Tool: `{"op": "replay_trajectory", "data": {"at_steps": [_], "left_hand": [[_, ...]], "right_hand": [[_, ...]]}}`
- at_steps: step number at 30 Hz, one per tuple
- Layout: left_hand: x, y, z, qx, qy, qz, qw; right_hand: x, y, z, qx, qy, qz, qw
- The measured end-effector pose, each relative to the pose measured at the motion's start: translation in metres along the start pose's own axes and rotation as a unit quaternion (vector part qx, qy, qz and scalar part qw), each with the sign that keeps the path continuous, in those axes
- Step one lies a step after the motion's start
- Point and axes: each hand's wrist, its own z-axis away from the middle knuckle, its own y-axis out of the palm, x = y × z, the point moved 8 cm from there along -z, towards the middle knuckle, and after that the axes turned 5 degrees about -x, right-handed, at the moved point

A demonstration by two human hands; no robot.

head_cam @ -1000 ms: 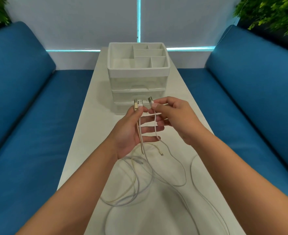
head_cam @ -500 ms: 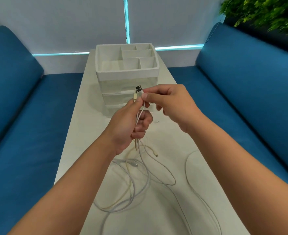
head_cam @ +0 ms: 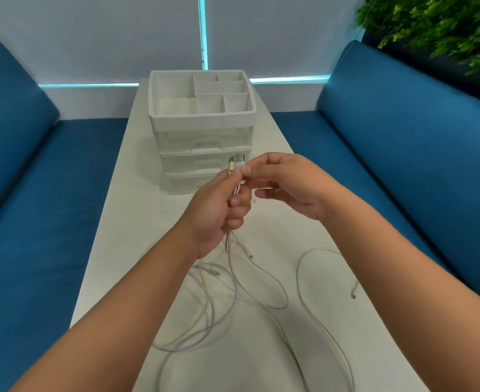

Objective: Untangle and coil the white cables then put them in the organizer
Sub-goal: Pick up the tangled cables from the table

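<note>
Several white cables (head_cam: 233,301) lie in tangled loops on the white table (head_cam: 137,210) below my hands. My left hand (head_cam: 216,213) grips a bundle of cable ends, fingers curled round them, the plugs sticking up above its thumb. My right hand (head_cam: 284,182) pinches one USB plug (head_cam: 237,165) at the top of that bundle. The white organizer (head_cam: 202,120), with open top compartments and clear drawers below, stands just beyond my hands.
Blue sofa cushions (head_cam: 402,154) flank the narrow table on both sides. A green plant (head_cam: 442,26) hangs at the top right. One loose cable end (head_cam: 354,295) lies near the table's right edge.
My right hand has brought its plug over beside the plugs in my left hand, and my left fingers have curled shut round the cables. Both hands stay in front of the organizer.
</note>
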Motion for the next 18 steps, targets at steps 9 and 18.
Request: {"op": "replay_trajectory", "data": {"at_steps": [9,18], "left_hand": [[0.028,-0.017,0.002,-0.116,-0.011,-0.107,0.987],[0.064,-0.023,0.006,-0.099,-0.047,-0.126,0.986]], "right_hand": [[-0.018,-0.026,0.015,0.008,0.008,0.101,0.995],[-0.172,-0.144,0.073,-0.186,0.183,0.380,0.888]]}}
